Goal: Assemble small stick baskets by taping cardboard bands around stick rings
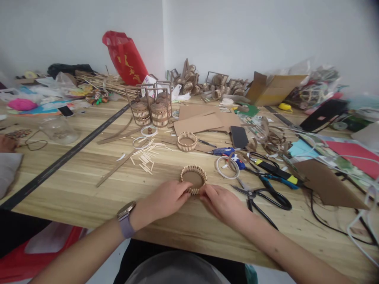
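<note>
A small round basket [194,169], walled with short pale sticks over a brown base, sits on the table close to me. My left hand [173,196] pinches its near-left rim, thumb reaching over the inside. At the near-right side, the fingers of my right hand [217,201] are closed on the wall. Just beyond stands a second stick-walled basket [187,142]. Loose short sticks [146,157] lie scattered to the left, beside pale rings [141,142]. Black-handled scissors [254,194] rest right of my right hand.
A blue glue gun [226,153], a white ring [227,167] and a yellow-black cutter [276,172] lie to the right. Cardboard sheets [198,122] and lidded baskets with tall handles [160,112] stand farther back. Another person's hand [7,144] shows at the left edge.
</note>
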`<state>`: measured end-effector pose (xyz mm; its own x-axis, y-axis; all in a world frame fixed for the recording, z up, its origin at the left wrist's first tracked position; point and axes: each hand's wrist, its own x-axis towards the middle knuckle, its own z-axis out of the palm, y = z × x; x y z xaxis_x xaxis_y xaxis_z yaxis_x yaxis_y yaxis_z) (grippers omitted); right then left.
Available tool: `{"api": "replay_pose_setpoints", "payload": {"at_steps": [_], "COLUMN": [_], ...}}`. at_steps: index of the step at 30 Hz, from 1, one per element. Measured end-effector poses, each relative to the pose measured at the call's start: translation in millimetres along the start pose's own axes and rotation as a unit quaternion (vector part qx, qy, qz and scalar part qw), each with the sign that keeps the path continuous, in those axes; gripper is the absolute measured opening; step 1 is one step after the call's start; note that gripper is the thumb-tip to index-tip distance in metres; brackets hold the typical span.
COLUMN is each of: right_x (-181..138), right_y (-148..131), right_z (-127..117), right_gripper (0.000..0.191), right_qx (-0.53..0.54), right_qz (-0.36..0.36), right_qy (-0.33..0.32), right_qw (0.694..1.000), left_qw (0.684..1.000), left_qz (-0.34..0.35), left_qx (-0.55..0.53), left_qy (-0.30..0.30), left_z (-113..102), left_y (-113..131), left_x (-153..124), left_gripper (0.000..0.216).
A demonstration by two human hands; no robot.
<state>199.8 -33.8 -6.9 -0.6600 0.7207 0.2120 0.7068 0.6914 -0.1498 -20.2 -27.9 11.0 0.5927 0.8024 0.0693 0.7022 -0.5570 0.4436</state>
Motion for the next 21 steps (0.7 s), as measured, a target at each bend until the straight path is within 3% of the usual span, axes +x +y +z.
{"api": "replay_pose_setpoints", "payload": {"at_steps": [7, 14, 21], "right_x": [2, 9, 18], "right_y": [13, 19, 21], "right_z": [-9, 5, 6], "right_gripper": [0.023, 0.024, 0.018], "right_qx": [0.143, 0.146, 0.153], "right_qz": [-0.026, -0.068, -0.072], "right_qy": [0.000, 0.109, 0.136], "right_qw": [0.989, 0.981, 0.976], "left_qw": [0.999, 0.997, 0.997], "left_qz": [0.008, -0.037, -0.027], "left_qx": [-0.039, 0.058, 0.064], "left_qy": [-0.023, -0.018, -0.014], "left_z": [-7, -6, -8], "left_y": [-1, 7, 9], "left_x": [6, 12, 14], "left_gripper": [0.024, 0.025, 0.026]}}
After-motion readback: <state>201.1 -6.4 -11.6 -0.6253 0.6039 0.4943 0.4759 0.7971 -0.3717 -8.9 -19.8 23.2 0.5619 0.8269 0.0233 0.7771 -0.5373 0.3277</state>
